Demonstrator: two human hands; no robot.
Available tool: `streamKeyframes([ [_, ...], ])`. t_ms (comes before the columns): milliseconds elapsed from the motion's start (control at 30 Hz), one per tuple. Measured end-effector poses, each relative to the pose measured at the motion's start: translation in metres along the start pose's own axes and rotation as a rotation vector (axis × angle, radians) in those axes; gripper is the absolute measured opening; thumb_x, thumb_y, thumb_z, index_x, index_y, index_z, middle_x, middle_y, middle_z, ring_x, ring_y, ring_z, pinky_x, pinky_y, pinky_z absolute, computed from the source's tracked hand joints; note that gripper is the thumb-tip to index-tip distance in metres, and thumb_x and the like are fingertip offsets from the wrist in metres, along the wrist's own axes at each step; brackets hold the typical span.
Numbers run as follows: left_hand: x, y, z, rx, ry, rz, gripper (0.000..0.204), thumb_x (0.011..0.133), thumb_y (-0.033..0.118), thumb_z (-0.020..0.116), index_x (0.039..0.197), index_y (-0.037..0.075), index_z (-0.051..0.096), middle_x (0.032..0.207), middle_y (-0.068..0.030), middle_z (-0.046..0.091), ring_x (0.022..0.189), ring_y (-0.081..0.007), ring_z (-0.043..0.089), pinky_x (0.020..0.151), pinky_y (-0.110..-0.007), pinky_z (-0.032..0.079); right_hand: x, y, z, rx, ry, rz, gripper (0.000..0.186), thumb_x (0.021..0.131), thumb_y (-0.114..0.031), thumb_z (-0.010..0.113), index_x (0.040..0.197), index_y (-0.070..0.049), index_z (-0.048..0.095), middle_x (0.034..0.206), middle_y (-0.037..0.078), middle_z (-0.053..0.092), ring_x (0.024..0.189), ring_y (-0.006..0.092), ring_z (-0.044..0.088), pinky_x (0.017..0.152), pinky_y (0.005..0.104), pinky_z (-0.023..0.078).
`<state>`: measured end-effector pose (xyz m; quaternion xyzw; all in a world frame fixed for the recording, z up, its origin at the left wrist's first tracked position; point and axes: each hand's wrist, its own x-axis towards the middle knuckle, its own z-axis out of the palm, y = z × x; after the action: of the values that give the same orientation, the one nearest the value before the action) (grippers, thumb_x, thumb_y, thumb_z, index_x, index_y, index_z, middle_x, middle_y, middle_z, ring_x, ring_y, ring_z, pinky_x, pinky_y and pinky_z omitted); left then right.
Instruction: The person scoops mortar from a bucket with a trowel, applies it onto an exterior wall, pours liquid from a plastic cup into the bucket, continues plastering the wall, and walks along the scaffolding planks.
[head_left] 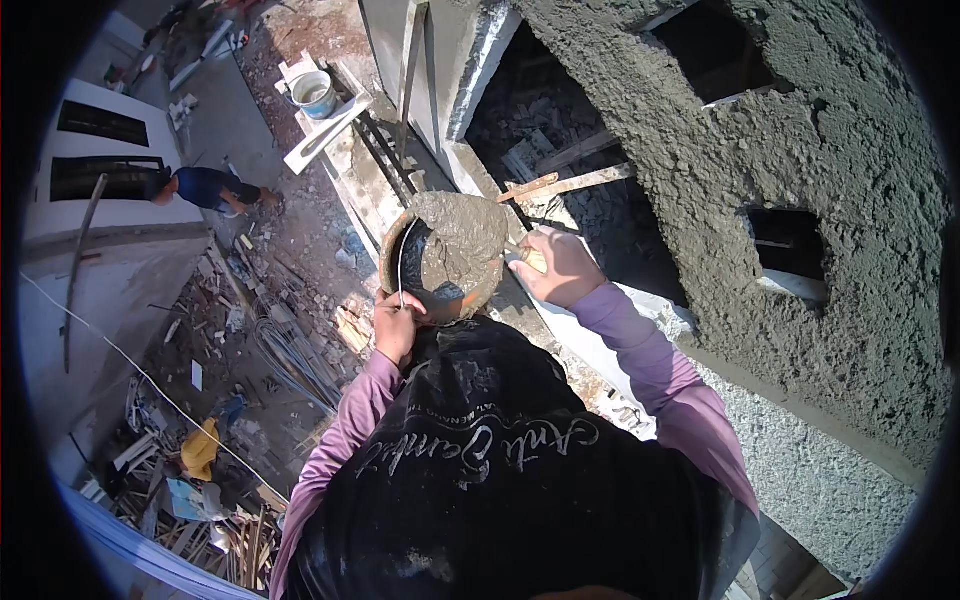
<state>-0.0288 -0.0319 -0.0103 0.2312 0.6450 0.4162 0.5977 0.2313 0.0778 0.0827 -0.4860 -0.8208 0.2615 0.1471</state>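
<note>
A mortar bucket [388, 258] with a worn orange-brown rim stands in front of me, wet grey mortar [455, 240] inside it and heaped past its far rim. My left hand [395, 328] is closed on the bucket's thin wire handle [403, 262] at the near left side. In my right hand [562, 268], at the bucket's right edge, is the pale handle [535, 260] of what looks like a trowel. Its blade cannot be seen; mortar lies where it would be.
Rough wet render covers the wall [740, 190] on my right, which has several dark openings. Beyond the bucket, a plank platform [350, 185] carries a white pail [314, 95] and a long pale straightedge [325, 135]. Far below left, a person [215, 188] bends over rubble-strewn ground.
</note>
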Motion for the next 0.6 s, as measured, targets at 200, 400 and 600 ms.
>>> streamKeyframes([
  [200,0.014,0.003,-0.018,-0.050,0.109,-0.006,0.028,0.080,-0.011,0.037,0.066,0.001,0.058,0.068,-0.0118,0.062,0.055,-0.0186,0.062,0.053,-0.031,0.056,0.134,-0.009,-0.087,0.898,-0.509,0.216,0.024,0.089,-0.022,0.067,0.089,0.002,0.066,0.069,0.005,0.062,0.057,0.0090,0.059,0.051,0.0232,0.048],
  [400,0.050,0.040,-0.025,-0.226,0.110,-0.303,0.027,0.081,-0.009,0.034,0.069,0.001,0.056,0.068,-0.0156,0.061,0.056,-0.0245,0.064,0.044,-0.042,0.057,0.198,0.138,-0.092,0.732,0.275,0.751,0.022,0.093,-0.025,0.059,0.081,-0.006,0.056,0.063,0.002,0.056,0.045,0.0093,0.047,0.038,0.0233,0.035],
  [600,0.087,0.056,-0.021,-0.107,0.116,-0.266,0.025,0.081,-0.010,0.038,0.069,0.002,0.057,0.065,-0.0113,0.060,0.057,-0.0225,0.065,0.043,-0.039,0.055,0.025,0.032,-0.111,-0.060,0.130,0.727,0.027,0.087,-0.024,0.065,0.089,0.003,0.063,0.067,0.016,0.064,0.057,0.0320,0.062,0.056,0.0397,0.049],
])
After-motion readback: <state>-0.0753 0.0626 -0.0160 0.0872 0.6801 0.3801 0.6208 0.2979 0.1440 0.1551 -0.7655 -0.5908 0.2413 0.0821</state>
